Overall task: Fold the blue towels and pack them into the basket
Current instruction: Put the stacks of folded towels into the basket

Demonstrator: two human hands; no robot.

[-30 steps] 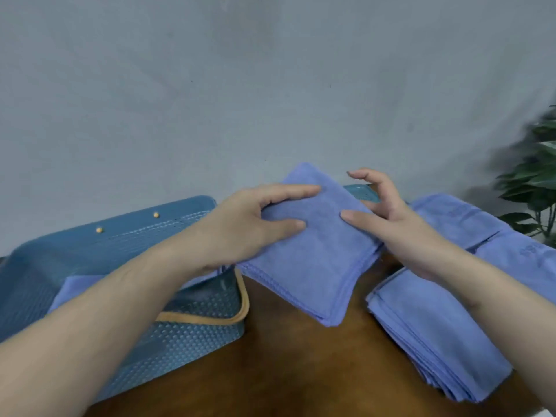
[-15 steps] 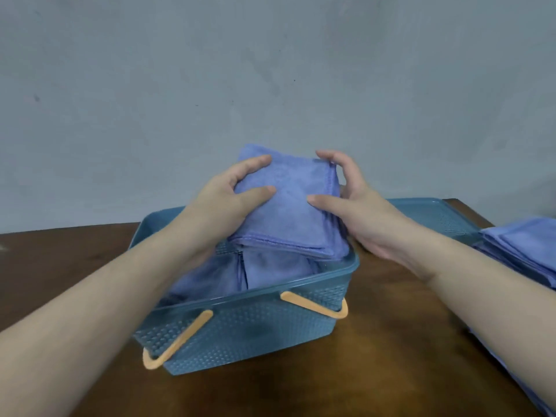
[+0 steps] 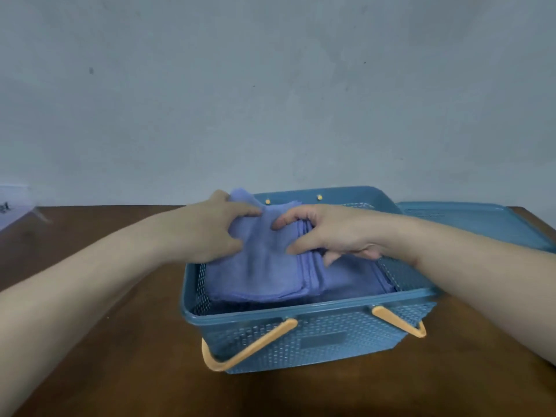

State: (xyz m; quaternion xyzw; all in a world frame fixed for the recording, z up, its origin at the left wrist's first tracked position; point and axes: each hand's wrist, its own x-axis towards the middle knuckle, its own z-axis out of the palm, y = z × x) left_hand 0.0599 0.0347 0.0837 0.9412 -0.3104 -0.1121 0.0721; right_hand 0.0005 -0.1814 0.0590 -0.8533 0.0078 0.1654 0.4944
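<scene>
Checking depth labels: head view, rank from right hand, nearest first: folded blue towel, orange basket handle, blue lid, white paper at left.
1. Folded blue towel, gripped by the right hand.
2. Blue plastic lid, on the table just right of the basket.
3. Orange basket handle, on the front wall, below.
4. White paper, far left table edge.

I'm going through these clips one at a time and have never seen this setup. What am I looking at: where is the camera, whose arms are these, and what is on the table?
There is no machine here: a person wears a wide-angle camera on the head, so you look forward and down along their two bare arms. On a brown wooden table stands a blue perforated basket with orange handles; what looks like its lid lies behind it to the right. The left hand and right hand both grip a folded blue towel and hold it over other folded towels already in the basket. A blurred pale object sits at the far left edge; I cannot tell what it is.
</scene>
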